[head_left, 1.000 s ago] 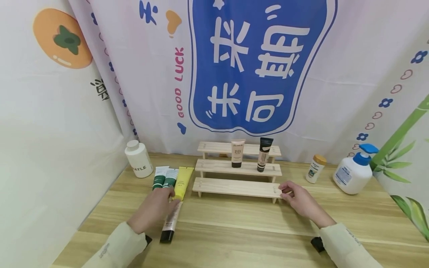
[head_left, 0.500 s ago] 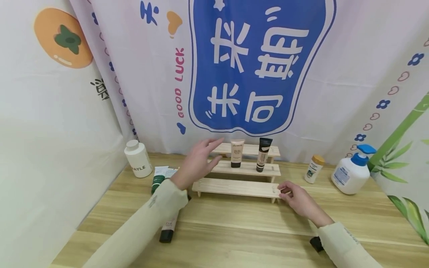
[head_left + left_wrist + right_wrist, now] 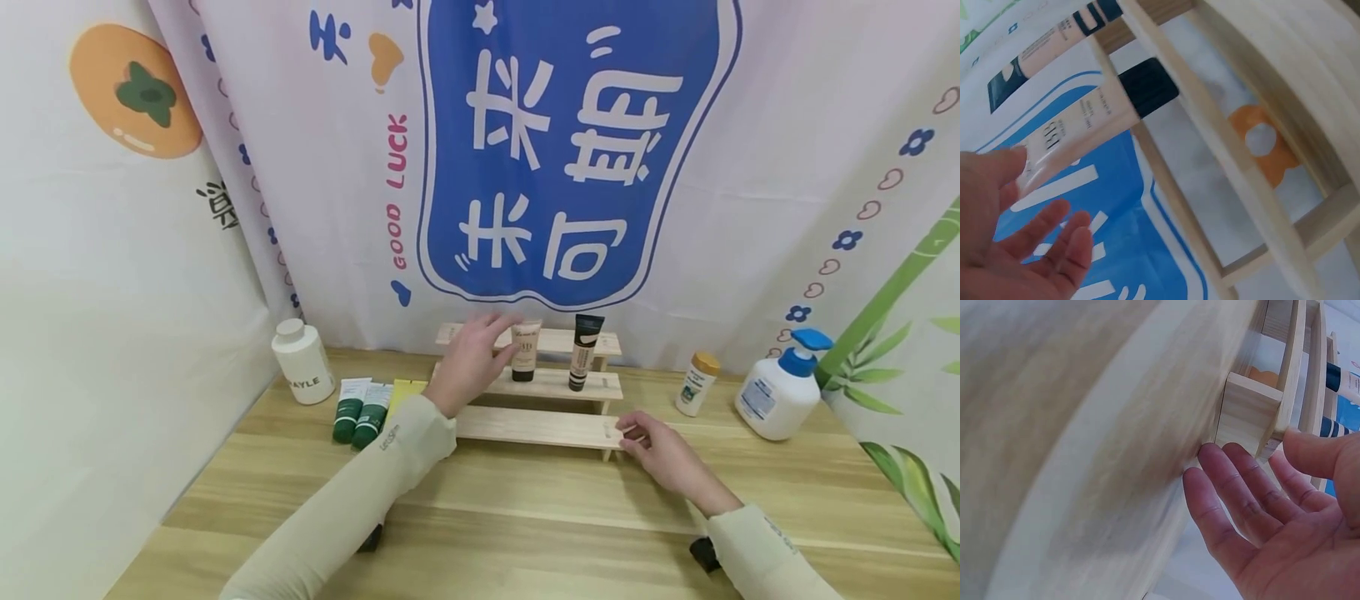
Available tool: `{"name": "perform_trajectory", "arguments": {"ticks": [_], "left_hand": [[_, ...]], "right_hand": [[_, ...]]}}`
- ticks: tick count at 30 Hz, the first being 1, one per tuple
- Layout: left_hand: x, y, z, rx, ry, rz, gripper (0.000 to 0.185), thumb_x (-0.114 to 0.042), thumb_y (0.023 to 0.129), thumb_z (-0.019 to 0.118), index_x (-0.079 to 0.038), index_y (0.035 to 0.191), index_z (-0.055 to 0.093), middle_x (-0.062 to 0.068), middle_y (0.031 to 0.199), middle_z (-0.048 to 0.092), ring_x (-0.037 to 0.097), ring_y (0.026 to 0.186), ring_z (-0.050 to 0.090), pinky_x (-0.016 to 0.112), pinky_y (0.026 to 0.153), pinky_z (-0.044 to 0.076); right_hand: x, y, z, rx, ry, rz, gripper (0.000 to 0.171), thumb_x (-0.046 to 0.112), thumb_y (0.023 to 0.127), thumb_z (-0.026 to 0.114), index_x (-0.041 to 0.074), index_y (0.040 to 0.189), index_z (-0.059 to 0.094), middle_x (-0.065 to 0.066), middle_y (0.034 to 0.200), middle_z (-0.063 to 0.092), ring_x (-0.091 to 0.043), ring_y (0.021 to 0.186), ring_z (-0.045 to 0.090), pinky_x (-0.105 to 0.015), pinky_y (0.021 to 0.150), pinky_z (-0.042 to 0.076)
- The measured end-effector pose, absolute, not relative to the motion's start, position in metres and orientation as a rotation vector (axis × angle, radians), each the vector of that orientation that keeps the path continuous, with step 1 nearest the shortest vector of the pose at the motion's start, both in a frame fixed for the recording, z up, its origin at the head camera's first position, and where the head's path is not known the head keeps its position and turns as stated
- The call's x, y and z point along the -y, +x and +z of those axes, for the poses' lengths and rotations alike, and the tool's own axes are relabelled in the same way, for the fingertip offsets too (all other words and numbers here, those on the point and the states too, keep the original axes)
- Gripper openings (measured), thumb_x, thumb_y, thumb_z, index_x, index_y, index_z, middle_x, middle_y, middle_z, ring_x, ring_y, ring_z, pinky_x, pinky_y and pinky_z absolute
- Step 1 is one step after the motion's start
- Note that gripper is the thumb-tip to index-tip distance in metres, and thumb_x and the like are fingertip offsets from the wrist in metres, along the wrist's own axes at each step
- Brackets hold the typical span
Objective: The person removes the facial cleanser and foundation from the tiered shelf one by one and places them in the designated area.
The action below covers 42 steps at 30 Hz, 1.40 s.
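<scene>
Reaching my left hand (image 3: 474, 360) to the beige BB cream tube with black cap (image 3: 525, 350), standing cap-down on the middle step of the pale wooden three-tier rack (image 3: 536, 426); fingers loosely spread, thumb touching the tube, nothing gripped. My right hand (image 3: 660, 454) rests relaxed and uncurled at the rack's bottom-right corner on the wooden worktop (image 3: 540, 508).

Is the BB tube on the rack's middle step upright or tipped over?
Upright. The BB tube stands cap-down on the middle step of the wooden rack, with the left hand open at its top.
</scene>
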<state>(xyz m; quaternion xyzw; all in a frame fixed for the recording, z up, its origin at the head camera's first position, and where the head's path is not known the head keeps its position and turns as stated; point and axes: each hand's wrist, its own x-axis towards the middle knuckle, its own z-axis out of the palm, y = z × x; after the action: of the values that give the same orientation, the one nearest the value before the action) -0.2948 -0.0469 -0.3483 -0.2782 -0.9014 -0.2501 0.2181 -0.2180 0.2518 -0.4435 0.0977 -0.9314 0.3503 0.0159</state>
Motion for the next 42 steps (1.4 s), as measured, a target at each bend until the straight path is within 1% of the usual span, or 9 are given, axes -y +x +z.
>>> {"name": "perform_trajectory", "arguments": {"ticks": [4, 8, 11, 16, 23, 29, 34, 38, 42], "left_hand": [[0.043, -0.291, -0.354, 2.412, -0.794, -0.74, 0.024, -0.019, 0.092, 0.064, -0.017, 0.116, 0.06, -0.001, 0.102, 0.064, 0.015, 0.091, 0.057, 0.029, 0.078, 0.049], [0.044, -0.285, -0.356, 2.335, -0.84, -0.776, 0.015, -0.012, 0.093, 0.061, -0.014, 0.107, 0.059, -0.001, 0.087, 0.062, 0.01, 0.075, 0.054, 0.022, 0.065, 0.047], [0.05, -0.28, -0.354, 2.31, -0.831, -0.833, 0.018, -0.011, 0.093, 0.061, -0.012, 0.11, 0.059, -0.002, 0.087, 0.06, 0.009, 0.073, 0.052, 0.021, 0.063, 0.047], [0.076, -0.269, -0.348, 2.306, -0.78, -0.929, 0.025, -0.011, 0.093, 0.059, -0.009, 0.118, 0.059, -0.002, 0.091, 0.06, 0.011, 0.077, 0.052, 0.023, 0.067, 0.048], [0.125, -0.252, -0.348, 2.3, -0.794, -0.836, 0.022, -0.007, 0.09, 0.063, -0.012, 0.111, 0.059, -0.002, 0.087, 0.058, 0.012, 0.073, 0.052, 0.026, 0.064, 0.049], [0.158, -0.236, -0.354, 2.292, -0.821, -0.718, 0.026, -0.002, 0.088, 0.064, -0.009, 0.113, 0.062, 0.0, 0.088, 0.059, 0.01, 0.074, 0.052, 0.028, 0.063, 0.048], [0.18, -0.227, -0.36, 2.301, -0.777, -0.679, 0.026, 0.003, 0.086, 0.065, -0.008, 0.109, 0.064, 0.004, 0.093, 0.063, 0.013, 0.078, 0.056, 0.031, 0.066, 0.05], [0.197, -0.217, -0.366, 2.404, -0.726, -0.69, 0.027, 0.006, 0.086, 0.064, -0.006, 0.11, 0.062, 0.007, 0.102, 0.064, 0.018, 0.087, 0.06, 0.035, 0.074, 0.052], [0.212, -0.206, -0.373, 2.524, -0.669, -0.669, 0.027, 0.006, 0.086, 0.063, -0.006, 0.111, 0.062, 0.004, 0.093, 0.063, 0.015, 0.078, 0.057, 0.033, 0.069, 0.051]], "right_hand": [[-0.25, -0.217, -0.443, 2.895, 0.304, 1.097, 0.021, 0.003, 0.09, 0.062, 0.003, 0.111, 0.058, -0.007, 0.096, 0.064, -0.018, 0.082, 0.06, -0.037, 0.074, 0.05], [-0.25, -0.217, -0.443, 2.887, 0.308, 1.105, 0.021, 0.003, 0.09, 0.062, 0.003, 0.11, 0.058, -0.007, 0.095, 0.064, -0.018, 0.082, 0.06, -0.037, 0.074, 0.051], [-0.25, -0.217, -0.444, 2.881, 0.31, 1.101, 0.021, 0.002, 0.09, 0.062, 0.003, 0.11, 0.058, -0.006, 0.094, 0.064, -0.018, 0.082, 0.06, -0.037, 0.073, 0.051], [-0.251, -0.217, -0.446, 2.88, 0.307, 1.089, 0.021, 0.002, 0.09, 0.062, 0.003, 0.11, 0.058, -0.005, 0.092, 0.064, -0.017, 0.08, 0.06, -0.036, 0.071, 0.05], [-0.251, -0.216, -0.444, 2.874, 0.324, 1.093, 0.02, 0.003, 0.09, 0.061, 0.003, 0.11, 0.058, -0.005, 0.092, 0.064, -0.017, 0.081, 0.06, -0.035, 0.071, 0.05], [-0.251, -0.216, -0.445, 2.875, 0.331, 1.083, 0.02, 0.003, 0.091, 0.061, 0.003, 0.11, 0.058, -0.004, 0.091, 0.063, -0.016, 0.08, 0.059, -0.034, 0.07, 0.049], [-0.252, -0.216, -0.446, 2.88, 0.331, 1.08, 0.02, 0.004, 0.091, 0.061, 0.003, 0.111, 0.058, -0.004, 0.091, 0.064, -0.016, 0.08, 0.059, -0.034, 0.07, 0.049], [-0.253, -0.216, -0.446, 2.879, 0.331, 1.078, 0.021, 0.004, 0.091, 0.061, 0.002, 0.111, 0.057, -0.004, 0.091, 0.064, -0.016, 0.08, 0.06, -0.035, 0.07, 0.05], [-0.252, -0.217, -0.445, 2.879, 0.335, 1.082, 0.021, 0.004, 0.091, 0.061, 0.002, 0.111, 0.057, -0.005, 0.092, 0.064, -0.017, 0.08, 0.06, -0.035, 0.071, 0.05]]}}
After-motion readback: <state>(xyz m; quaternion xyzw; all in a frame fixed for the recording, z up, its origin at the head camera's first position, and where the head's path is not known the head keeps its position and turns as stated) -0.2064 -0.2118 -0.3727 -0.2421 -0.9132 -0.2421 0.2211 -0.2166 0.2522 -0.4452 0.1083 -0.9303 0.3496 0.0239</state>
